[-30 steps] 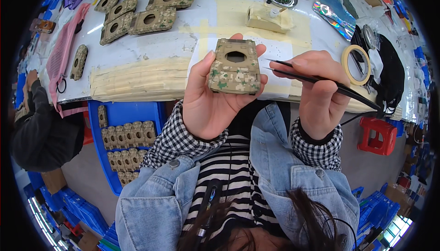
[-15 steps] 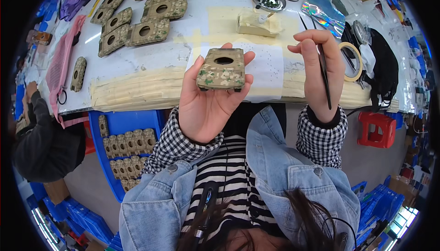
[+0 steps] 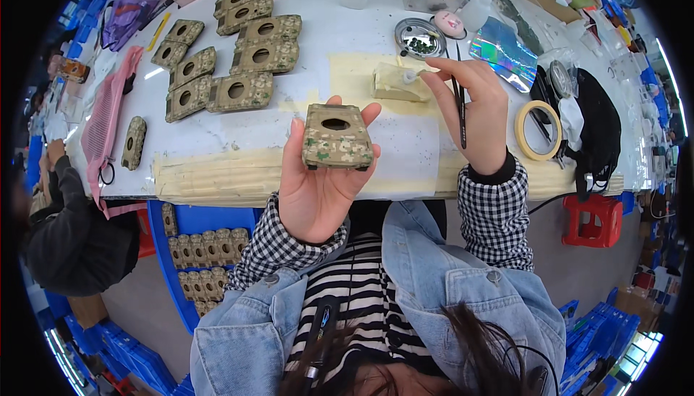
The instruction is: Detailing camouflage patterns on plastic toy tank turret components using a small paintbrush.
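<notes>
My left hand (image 3: 318, 197), palm up, cradles a camouflage toy tank hull (image 3: 337, 138) with a round hole in its top, fingers curled about its sides. My right hand (image 3: 473, 114) grips black tweezers (image 3: 461, 110), which slant between its fingers with the two tips pointing away from me. Its thumb and forefinger reach to the small white nozzle (image 3: 409, 76) on a block wrapped in masking tape (image 3: 396, 85). Whether these fingertips touch the nozzle I cannot tell. Beyond them, a round metal dish (image 3: 412, 28) holds small dark green pieces.
Several similar hulls (image 3: 253, 56) lie at the table's far left; a single one (image 3: 134, 143) lies nearer. A blue tray (image 3: 173, 273) of hulls is below left. A tape roll (image 3: 538, 130), black cloth (image 3: 600, 121) and shiny foil bag (image 3: 506, 52) sit right. Another person's sleeve (image 3: 76, 208) shows left.
My right hand has moved left and away from me, from open space to the nozzle on the taped block. The hull stays in my left hand. The whole view has shifted, showing more of the table's far side.
</notes>
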`<state>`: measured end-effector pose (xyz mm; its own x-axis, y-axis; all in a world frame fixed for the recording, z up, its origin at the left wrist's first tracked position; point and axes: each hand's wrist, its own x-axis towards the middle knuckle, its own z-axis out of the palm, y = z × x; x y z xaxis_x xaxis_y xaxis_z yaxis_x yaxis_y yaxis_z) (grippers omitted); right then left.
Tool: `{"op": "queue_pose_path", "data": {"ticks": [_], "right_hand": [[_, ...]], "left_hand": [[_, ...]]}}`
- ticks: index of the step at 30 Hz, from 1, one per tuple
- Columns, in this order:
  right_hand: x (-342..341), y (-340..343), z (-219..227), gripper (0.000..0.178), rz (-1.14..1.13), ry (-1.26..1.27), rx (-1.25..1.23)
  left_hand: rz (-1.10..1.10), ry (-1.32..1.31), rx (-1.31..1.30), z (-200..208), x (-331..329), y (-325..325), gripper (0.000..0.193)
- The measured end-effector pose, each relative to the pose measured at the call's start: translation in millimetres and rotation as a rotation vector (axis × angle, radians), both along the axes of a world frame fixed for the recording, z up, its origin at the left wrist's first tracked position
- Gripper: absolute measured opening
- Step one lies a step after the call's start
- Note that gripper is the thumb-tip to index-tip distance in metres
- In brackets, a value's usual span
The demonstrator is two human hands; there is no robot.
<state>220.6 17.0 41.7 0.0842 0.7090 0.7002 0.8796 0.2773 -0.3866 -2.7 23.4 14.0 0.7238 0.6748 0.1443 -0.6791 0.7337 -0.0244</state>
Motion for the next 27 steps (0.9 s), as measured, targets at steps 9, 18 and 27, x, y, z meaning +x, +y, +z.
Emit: {"op": "queue_pose_path", "data": {"ticks": [9,18,27], "right_hand": [[-2,11,0,0.017,0.053,-0.021,-0.030],[-6,9,0,0.012,0.028,0.070,-0.042],[-6,3,8,0.011,0.014,0.053,0.014]], "left_hand": [[0.006,0.033,-0.052,2,4,17,0.053],[-0.007,0.061,-0.075,-2,5,18,0.053],[-0.001,0.025,-0.006,-7,4,15,0.062]]}}
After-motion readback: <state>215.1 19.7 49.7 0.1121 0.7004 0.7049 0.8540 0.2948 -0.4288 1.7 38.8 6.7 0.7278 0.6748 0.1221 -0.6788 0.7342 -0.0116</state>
